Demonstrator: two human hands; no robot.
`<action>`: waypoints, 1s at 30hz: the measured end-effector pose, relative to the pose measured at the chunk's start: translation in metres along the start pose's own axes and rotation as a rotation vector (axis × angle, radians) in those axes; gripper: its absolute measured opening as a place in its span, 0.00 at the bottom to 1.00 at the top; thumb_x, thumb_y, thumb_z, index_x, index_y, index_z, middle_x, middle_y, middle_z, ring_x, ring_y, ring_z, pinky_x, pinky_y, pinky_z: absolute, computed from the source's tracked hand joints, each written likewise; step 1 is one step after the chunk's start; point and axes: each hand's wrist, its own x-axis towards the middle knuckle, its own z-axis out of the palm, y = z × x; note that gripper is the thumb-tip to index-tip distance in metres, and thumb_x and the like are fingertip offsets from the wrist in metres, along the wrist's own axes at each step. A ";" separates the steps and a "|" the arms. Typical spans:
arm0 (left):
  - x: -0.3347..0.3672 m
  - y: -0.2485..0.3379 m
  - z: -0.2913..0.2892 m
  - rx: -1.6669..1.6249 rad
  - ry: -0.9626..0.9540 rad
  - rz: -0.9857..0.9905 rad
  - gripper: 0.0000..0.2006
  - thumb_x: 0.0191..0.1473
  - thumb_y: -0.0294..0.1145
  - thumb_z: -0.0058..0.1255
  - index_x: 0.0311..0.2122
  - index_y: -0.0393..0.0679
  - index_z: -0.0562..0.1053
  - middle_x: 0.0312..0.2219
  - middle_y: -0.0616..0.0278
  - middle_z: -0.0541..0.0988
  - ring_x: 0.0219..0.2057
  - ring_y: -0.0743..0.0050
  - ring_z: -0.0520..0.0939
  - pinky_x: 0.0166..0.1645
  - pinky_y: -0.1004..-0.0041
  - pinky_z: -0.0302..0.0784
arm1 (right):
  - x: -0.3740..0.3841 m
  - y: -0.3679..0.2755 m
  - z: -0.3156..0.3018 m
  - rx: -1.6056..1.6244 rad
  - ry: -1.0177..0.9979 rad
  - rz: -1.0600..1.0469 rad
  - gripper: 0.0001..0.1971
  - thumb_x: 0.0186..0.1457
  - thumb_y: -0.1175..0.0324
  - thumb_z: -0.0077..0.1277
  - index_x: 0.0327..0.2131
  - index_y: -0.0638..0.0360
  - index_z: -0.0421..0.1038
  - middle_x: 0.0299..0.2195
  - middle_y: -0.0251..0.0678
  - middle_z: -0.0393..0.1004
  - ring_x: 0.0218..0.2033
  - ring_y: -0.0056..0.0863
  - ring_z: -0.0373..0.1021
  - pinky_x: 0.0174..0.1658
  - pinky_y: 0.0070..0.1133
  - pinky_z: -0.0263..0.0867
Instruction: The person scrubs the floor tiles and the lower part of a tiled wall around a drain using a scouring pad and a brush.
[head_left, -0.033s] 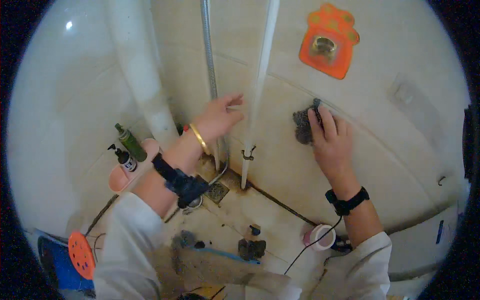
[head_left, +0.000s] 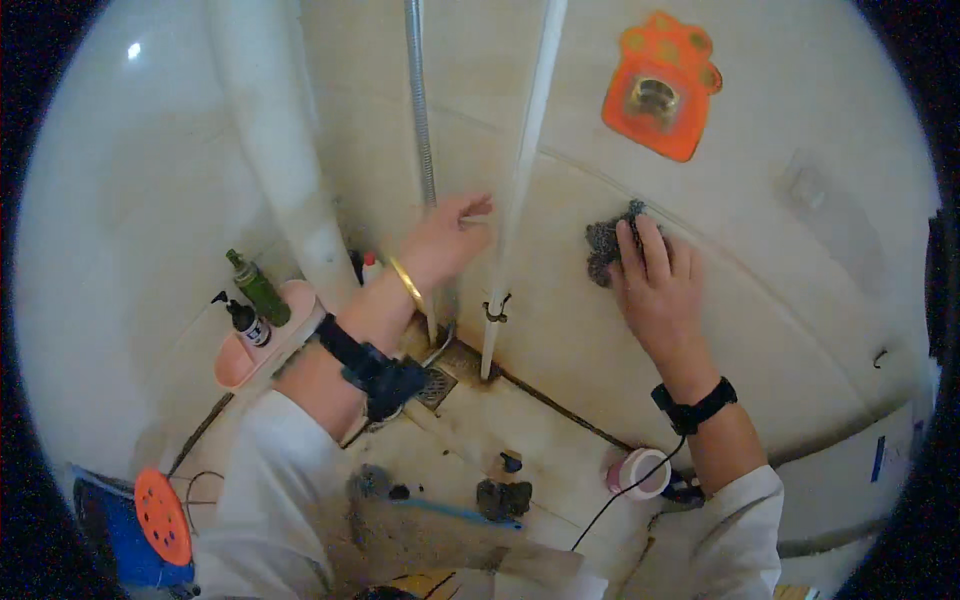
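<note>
Left hand [head_left: 443,245] extends free, fingers loosely bent; right hand [head_left: 663,305] grips one dark scouring pad [head_left: 602,243] against the wall [head_left: 770,340]. One pink shelf [head_left: 236,371] bears two bottles [head_left: 262,294].

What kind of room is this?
Probably a bathroom or shower corner, judging by the floor drain, the flexible metal hose and the pink shelf holding bottles.

Green bottle [head_left: 262,298] on pink shelf [head_left: 236,369].
</note>
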 end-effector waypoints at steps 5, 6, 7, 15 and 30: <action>-0.009 -0.053 0.038 -0.502 0.003 -0.010 0.25 0.52 0.28 0.48 0.56 0.39 0.61 0.50 0.55 0.70 0.48 0.64 0.73 0.52 0.69 0.68 | 0.006 -0.027 0.007 -0.194 -0.152 0.126 0.25 0.41 0.65 0.56 0.47 0.56 0.68 0.51 0.35 0.62 0.50 0.33 0.58 0.50 0.34 0.54; -0.012 -0.059 0.037 -0.527 -0.007 -0.005 0.25 0.52 0.28 0.48 0.56 0.39 0.61 0.50 0.55 0.70 0.48 0.64 0.73 0.52 0.69 0.68 | 0.012 -0.026 0.012 -0.215 -0.165 0.114 0.25 0.41 0.65 0.56 0.47 0.56 0.68 0.51 0.35 0.62 0.50 0.33 0.58 0.50 0.34 0.54; -0.015 -0.056 0.036 -0.540 -0.001 0.002 0.25 0.52 0.27 0.48 0.56 0.39 0.60 0.51 0.54 0.69 0.49 0.63 0.72 0.53 0.69 0.67 | 0.022 -0.021 0.016 -0.249 -0.118 0.104 0.25 0.42 0.66 0.56 0.48 0.57 0.67 0.51 0.35 0.62 0.51 0.34 0.58 0.51 0.35 0.54; -0.006 -0.087 0.026 -0.679 -0.044 0.003 0.25 0.52 0.26 0.48 0.56 0.39 0.60 0.51 0.54 0.69 0.51 0.64 0.70 0.55 0.68 0.65 | 0.071 -0.046 0.056 -0.159 -0.297 -0.097 0.25 0.48 0.64 0.48 0.52 0.50 0.63 0.60 0.34 0.54 0.58 0.41 0.54 0.60 0.42 0.45; -0.013 -0.109 0.032 -0.870 -0.195 0.138 0.27 0.50 0.21 0.48 0.57 0.42 0.59 0.54 0.59 0.66 0.54 0.67 0.67 0.56 0.69 0.64 | 0.057 -0.045 0.056 -0.149 -0.460 -0.302 0.26 0.46 0.64 0.51 0.52 0.46 0.63 0.56 0.34 0.60 0.58 0.35 0.56 0.59 0.52 0.33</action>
